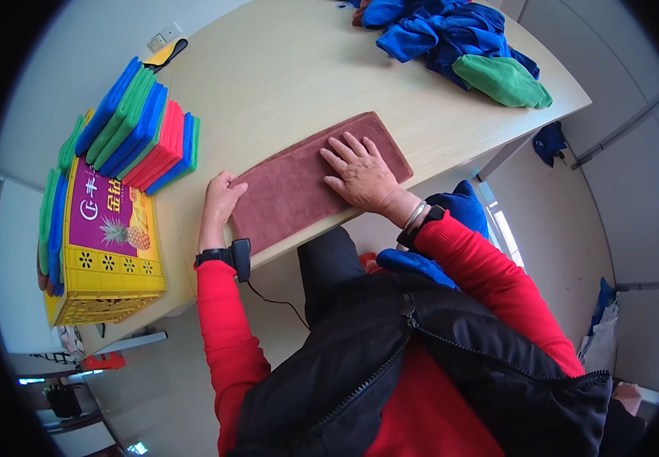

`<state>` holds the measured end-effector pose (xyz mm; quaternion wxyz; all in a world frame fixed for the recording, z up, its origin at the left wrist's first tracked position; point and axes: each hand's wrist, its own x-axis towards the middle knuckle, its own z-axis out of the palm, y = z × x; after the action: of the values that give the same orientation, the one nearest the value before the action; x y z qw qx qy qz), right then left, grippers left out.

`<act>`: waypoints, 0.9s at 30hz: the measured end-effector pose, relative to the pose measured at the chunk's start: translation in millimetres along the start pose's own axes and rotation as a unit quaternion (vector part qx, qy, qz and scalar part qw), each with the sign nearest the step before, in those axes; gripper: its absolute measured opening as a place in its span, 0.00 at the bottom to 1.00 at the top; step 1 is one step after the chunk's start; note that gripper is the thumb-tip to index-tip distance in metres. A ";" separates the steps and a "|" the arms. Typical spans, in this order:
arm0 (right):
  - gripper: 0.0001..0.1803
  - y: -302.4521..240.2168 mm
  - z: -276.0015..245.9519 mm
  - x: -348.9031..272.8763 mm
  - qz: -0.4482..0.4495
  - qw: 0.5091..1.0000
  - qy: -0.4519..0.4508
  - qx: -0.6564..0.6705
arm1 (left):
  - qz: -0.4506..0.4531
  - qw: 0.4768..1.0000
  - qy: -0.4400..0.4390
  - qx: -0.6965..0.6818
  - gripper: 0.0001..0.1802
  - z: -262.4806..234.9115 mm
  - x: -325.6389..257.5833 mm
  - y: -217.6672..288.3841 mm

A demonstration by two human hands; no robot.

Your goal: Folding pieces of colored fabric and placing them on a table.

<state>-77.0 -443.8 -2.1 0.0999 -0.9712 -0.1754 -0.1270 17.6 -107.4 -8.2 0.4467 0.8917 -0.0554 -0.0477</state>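
Note:
A brown folded towel (pixel 291 186) lies flat at the near edge of the table, longer from left to right than it is deep. My right hand (pixel 362 174) rests on its right half, palm down with fingers spread. At the towel's left end, my left hand (pixel 223 199) has its fingers curled and its thumb against the edge, gripping that end. The undersides of the left fingers are hidden.
On the left, folded blue, green and red towels (pixel 143 129) are stacked on a yellow crate (pixel 112 272), with more at its far side. A loose heap of blue cloths (pixel 451 34) and a green cloth (pixel 501 80) lies at the table's (pixel 268 68) far right.

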 end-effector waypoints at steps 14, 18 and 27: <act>0.32 -0.7 8.7 0.8 0.003 0.999 0.004 -0.032 | -0.037 0.962 0.139 0.232 0.15 16.4 -28.5 28.0; 0.32 -2.1 8.8 1.3 0.000 0.999 0.006 -0.034 | -0.046 0.953 0.174 0.246 0.22 17.2 -42.8 23.3; 0.33 -0.7 10.2 1.5 0.001 0.999 0.007 -0.032 | -0.060 0.942 0.219 0.247 0.29 24.3 -75.4 45.9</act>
<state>-73.8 -440.3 -11.2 0.0699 -0.9732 -0.1692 -0.1392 -62.8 -143.3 16.7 0.2099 0.9640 0.0876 0.1376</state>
